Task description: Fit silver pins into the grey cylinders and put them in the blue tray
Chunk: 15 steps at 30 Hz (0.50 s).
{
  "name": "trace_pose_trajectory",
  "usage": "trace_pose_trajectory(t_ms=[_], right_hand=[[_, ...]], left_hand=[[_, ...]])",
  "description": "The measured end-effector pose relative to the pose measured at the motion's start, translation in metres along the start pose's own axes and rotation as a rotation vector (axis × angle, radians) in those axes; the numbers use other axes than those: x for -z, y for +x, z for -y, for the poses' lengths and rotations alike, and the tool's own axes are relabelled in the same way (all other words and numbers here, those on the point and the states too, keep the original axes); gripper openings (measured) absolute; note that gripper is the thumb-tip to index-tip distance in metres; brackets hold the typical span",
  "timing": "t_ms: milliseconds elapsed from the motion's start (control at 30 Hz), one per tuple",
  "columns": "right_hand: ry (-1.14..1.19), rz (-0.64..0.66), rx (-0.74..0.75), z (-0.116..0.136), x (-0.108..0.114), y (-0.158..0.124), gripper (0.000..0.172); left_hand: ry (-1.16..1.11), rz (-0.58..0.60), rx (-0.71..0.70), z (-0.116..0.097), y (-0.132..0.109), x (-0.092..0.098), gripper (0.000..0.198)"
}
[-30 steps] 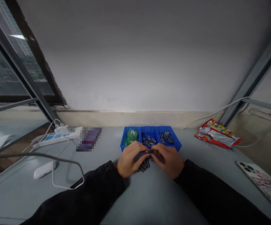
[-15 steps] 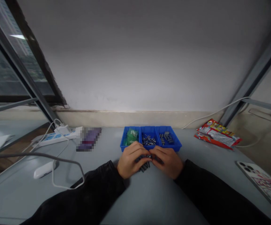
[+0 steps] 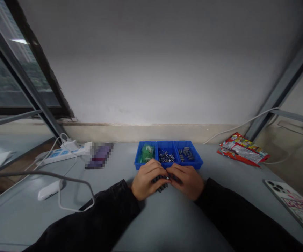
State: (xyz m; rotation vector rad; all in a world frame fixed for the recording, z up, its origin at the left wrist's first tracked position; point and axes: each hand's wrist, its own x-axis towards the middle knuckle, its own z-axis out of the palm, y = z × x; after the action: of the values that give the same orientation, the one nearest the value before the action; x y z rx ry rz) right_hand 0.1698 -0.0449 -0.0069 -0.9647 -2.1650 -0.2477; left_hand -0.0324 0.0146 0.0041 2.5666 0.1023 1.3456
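— Where are the pieces?

— The small dark cylinders [image 3: 162, 187] lie bunched on the tabletop [image 3: 167, 220], right under my left hand [image 3: 146, 179]. Its fingers curl shut over them. They slant, with their far ends toward the blue tray [image 3: 138, 155] just beyond. The left is the nearer hand.

— And the right?

— My right hand [image 3: 187, 181] comes in from the other side, narrowed to a pinch touching the left's fingertips — whether anything sits in it, I cannot tell.

— What has changed?

— A second ago one dark piece was raised between my hands; now they are lower and closer together.
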Motion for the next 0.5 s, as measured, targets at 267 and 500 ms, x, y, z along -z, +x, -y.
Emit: trace_pose_trajectory(t_ms=[267,500], right_hand=[[-0.023,-0.069,0.016,-0.0009,-0.0015,-0.0010,0.013],[-0.023,-0.096,0.018,-0.0001,0.0000,0.0006,0.015]], left_hand=[[-0.001,0.000,-0.014,-0.0004,0.0005,-0.0002,0.013],[0.011,-0.010,-0.009,-0.0020,0.0019,0.0008,0.014]])
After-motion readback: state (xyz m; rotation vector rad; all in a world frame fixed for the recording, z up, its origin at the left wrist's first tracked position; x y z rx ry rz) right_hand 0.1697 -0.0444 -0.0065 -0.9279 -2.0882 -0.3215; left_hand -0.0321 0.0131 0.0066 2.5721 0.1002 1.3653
